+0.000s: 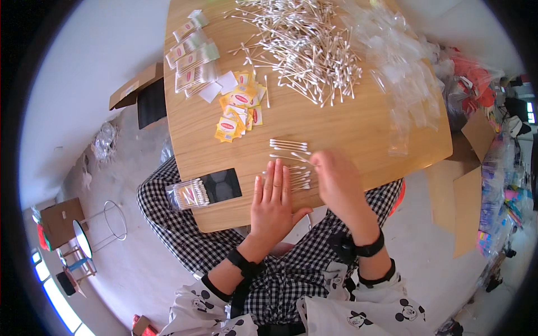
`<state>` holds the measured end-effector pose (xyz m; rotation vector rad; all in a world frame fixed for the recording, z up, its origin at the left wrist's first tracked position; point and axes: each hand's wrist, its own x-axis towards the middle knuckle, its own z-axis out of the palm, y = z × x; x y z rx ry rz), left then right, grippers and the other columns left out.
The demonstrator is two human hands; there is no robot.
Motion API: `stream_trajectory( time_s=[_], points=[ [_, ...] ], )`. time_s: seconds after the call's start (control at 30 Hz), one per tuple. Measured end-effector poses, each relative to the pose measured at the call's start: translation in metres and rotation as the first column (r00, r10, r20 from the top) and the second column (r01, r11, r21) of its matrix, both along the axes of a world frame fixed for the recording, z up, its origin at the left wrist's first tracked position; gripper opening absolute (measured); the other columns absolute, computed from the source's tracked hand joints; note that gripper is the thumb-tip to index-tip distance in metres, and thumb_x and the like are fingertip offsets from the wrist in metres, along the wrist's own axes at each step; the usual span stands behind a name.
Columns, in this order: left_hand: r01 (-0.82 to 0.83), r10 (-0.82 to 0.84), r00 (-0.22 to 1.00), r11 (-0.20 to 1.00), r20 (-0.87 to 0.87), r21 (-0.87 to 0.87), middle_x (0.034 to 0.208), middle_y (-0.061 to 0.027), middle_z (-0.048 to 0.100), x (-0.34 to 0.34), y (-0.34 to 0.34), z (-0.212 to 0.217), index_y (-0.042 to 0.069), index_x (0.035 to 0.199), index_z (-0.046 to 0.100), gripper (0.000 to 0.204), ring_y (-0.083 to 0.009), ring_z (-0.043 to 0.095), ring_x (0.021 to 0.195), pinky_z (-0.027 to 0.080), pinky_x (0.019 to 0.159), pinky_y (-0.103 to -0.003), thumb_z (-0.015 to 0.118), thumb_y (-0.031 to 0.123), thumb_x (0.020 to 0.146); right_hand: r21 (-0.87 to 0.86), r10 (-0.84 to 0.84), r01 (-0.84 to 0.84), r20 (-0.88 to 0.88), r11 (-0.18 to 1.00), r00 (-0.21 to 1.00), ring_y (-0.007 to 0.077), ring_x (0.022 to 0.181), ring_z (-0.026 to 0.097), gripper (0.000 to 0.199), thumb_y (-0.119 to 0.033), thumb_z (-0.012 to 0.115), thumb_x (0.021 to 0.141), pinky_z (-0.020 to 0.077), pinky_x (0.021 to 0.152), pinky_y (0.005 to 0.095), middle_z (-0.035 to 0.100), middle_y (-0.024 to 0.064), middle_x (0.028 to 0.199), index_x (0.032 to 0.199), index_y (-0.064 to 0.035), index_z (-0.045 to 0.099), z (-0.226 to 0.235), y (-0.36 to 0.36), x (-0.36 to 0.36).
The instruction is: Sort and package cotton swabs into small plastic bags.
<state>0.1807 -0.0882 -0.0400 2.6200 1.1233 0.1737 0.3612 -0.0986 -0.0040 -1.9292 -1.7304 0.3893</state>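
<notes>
My left hand (273,204) lies flat on the table's near part, fingers stretched, partly over a group of cotton swabs (301,178). Just right of it, my right hand (339,185) is closed in a pinch at the ends of a cotton swab (301,157); its fingertips are partly hidden. Beyond both hands, a short row of cotton swabs (288,144) lies side by side. To the left, a clear bag of swabs (190,193) sits at the table edge against a black phone-like slab (221,185).
A big loose heap of cotton swabs (305,61) covers the far middle of the table (336,131). Yellow and white cards (241,106) lie left of it, beside several filled swab packs (193,59). Clear plastic bags (400,73) spread along the right. Cardboard boxes (471,145) stand beyond the edge.
</notes>
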Motion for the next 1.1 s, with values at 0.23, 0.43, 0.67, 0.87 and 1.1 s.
stream_trajectory(
  time_s=[0.23, 0.43, 0.67, 0.87, 1.1],
  points=[
    [0.039, -0.017, 0.989, 0.989, 0.149, -0.145, 0.16, -0.0285, 0.019, -0.013, 0.009, 0.015, -0.01, 0.152, 0.019, 0.114, -0.0406, 0.014, 0.151, 0.014, 0.12, -0.058, 0.072, 0.059, 0.078, -0.093, 0.167, -0.165, 0.013, 0.982, 0.986, 0.0323, 0.089, 0.058, 0.015, -0.002, 0.06, 0.075, 0.0466, 0.077, 0.0435, 0.059, 0.0111, 0.089, 0.09, -0.0032, 0.058, 0.031, -0.046, 0.011],
    [-0.085, 0.121, 0.955, 0.986, 0.271, -0.14, 0.161, -0.0316, 0.011, -0.044, 0.021, 0.022, -0.008, 0.155, 0.009, 0.116, -0.046, 0.011, 0.15, 0.011, 0.119, -0.061, 0.082, 0.033, 0.075, 0.002, 0.241, -0.242, 0.043, 0.97, 0.969, 0.0269, 0.088, 0.059, 0.017, -0.004, 0.064, 0.072, 0.0503, 0.077, 0.0382, 0.059, 0.0076, 0.086, 0.089, -0.0038, 0.062, 0.005, -0.036, -0.022],
    [-0.021, 0.054, 0.976, 0.988, 0.212, -0.155, 0.161, -0.0307, 0.013, -0.038, 0.019, 0.032, -0.008, 0.154, 0.014, 0.109, -0.0448, 0.012, 0.151, 0.012, 0.119, -0.06, 0.077, 0.04, 0.079, -0.034, -0.056, 0.05, -0.198, 0.998, 0.979, 0.0299, 0.089, 0.061, 0.022, 0.002, 0.067, 0.079, 0.0506, 0.076, 0.0398, 0.063, 0.0092, 0.09, 0.098, -0.0044, 0.059, 0.0, -0.016, -0.026],
    [-0.009, 0.019, 0.996, 0.993, 0.083, -0.117, 0.161, -0.0277, 0.019, -0.003, 0.006, 0.019, -0.01, 0.151, 0.023, 0.11, -0.0403, 0.015, 0.151, 0.016, 0.119, -0.058, 0.063, 0.065, 0.081, 0.007, -0.071, 0.076, -0.283, 0.997, 0.956, 0.0325, 0.09, 0.062, 0.023, 0.002, 0.067, 0.082, 0.0502, 0.077, 0.0411, 0.064, 0.0116, 0.094, 0.101, -0.0038, 0.057, 0.005, -0.013, -0.015],
    [0.015, -0.016, 0.999, 0.999, -0.029, -0.034, 0.16, -0.0251, 0.023, 0.008, 0.005, 0.007, -0.009, 0.15, 0.027, 0.111, -0.0361, 0.02, 0.151, 0.019, 0.12, -0.052, 0.055, 0.073, 0.08, 0.007, -0.081, 0.086, -0.257, 0.996, 0.963, 0.0339, 0.093, 0.061, 0.018, 0.002, 0.061, 0.087, 0.0499, 0.08, 0.0422, 0.063, 0.0142, 0.095, 0.104, -0.0026, 0.057, -0.001, -0.012, -0.007]
  ],
)
